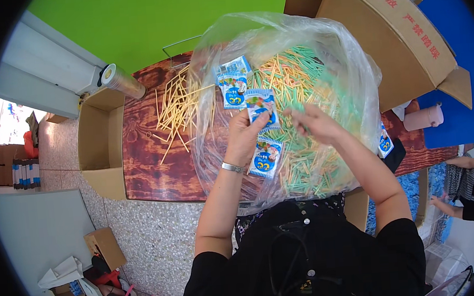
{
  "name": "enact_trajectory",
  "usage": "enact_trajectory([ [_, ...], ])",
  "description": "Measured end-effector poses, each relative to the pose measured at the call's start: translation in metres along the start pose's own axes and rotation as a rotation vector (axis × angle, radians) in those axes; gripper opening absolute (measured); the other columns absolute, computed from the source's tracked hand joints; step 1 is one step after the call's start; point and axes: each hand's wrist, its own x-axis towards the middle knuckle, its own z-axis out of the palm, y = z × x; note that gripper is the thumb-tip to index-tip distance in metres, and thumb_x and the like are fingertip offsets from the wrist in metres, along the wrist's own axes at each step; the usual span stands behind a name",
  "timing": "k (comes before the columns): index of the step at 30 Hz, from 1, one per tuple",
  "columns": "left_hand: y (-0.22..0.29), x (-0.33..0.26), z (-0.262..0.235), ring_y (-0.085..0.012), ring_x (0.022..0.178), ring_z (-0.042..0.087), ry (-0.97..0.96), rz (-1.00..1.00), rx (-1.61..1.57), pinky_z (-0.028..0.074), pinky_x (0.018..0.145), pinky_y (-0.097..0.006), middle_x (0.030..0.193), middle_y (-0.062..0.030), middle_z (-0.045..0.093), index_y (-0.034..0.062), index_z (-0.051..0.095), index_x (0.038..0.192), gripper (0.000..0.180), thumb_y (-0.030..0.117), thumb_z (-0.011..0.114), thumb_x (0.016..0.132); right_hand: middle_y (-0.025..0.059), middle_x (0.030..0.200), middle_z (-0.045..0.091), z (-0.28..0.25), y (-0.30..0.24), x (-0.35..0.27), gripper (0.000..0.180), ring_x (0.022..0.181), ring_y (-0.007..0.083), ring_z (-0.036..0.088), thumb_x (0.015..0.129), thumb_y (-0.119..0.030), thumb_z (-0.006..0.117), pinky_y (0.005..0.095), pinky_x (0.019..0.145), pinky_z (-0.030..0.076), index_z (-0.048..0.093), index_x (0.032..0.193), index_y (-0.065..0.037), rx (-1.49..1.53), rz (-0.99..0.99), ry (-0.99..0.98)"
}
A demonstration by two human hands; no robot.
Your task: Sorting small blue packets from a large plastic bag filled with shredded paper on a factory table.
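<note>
My left hand [242, 135] grips a small blue-and-white packet [261, 99], thumb across its front. Close by, my right hand [317, 124] has its fingers curled together near the packet's right side. Something pale green shows at those fingertips, too blurred to name. Both hands are over a large clear plastic bag [361, 66], spread wide on the table. Inside it lies a heap of thin green, orange and yellow sticks [303, 65]. More such packets [234, 90] lie beyond my left hand, and another packet [266, 157] is just below it.
Loose pale-yellow sticks [178, 108] lie on the reddish wood-patterned table [153, 179]. An open cardboard box [102, 131] stands at the left edge, near a clear cylindrical container [123, 82]. At right are a large carton [390, 41], a pink cup [423, 118] and another person [471, 185].
</note>
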Motion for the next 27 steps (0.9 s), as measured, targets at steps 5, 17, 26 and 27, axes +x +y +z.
enact_trajectory([
  [5,0.004,-0.011,-0.004,-0.0109,0.091,0.063,0.043,0.049,0.092,0.052,0.081,-0.028,0.104,-0.0037,0.067,0.0027,0.062,0.109,0.022,0.004,0.065,0.087,0.0235,0.085,0.065,-0.022,-0.004,0.047,0.039,0.082,0.0394,0.063,0.092,-0.032,0.056,0.0478,0.070,0.048,0.053,0.104,0.005,-1.121,-0.130,0.444],
  [17,0.002,-0.030,-0.009,-0.0072,0.085,0.062,0.070,0.030,0.015,0.052,0.075,-0.024,0.097,-0.0027,0.068,0.0009,0.063,0.102,0.017,0.004,0.067,0.086,0.0274,0.100,0.064,-0.001,-0.016,0.061,0.030,0.098,0.0399,0.063,0.089,-0.016,0.049,0.0488,0.084,0.048,0.051,0.109,0.006,-1.416,0.114,0.435],
  [26,0.011,-0.042,-0.029,-0.0085,0.087,0.063,0.116,0.099,0.074,0.052,0.077,-0.025,0.099,-0.0040,0.068,-0.0004,0.064,0.105,0.019,0.003,0.066,0.086,0.0123,0.102,0.065,-0.038,-0.023,0.036,0.031,0.089,0.0252,0.062,0.093,-0.026,0.051,0.0411,0.078,0.050,0.052,0.115,-0.004,-0.613,-0.201,0.262],
  [27,0.010,-0.043,-0.031,-0.0087,0.088,0.063,0.111,0.115,0.063,0.051,0.078,-0.025,0.100,-0.0041,0.068,-0.0005,0.064,0.106,0.020,0.003,0.066,0.086,0.0078,0.100,0.064,-0.030,-0.032,0.026,0.031,0.086,0.0198,0.061,0.095,-0.029,0.053,0.0375,0.073,0.050,0.053,0.115,-0.006,-0.200,-0.111,0.205],
])
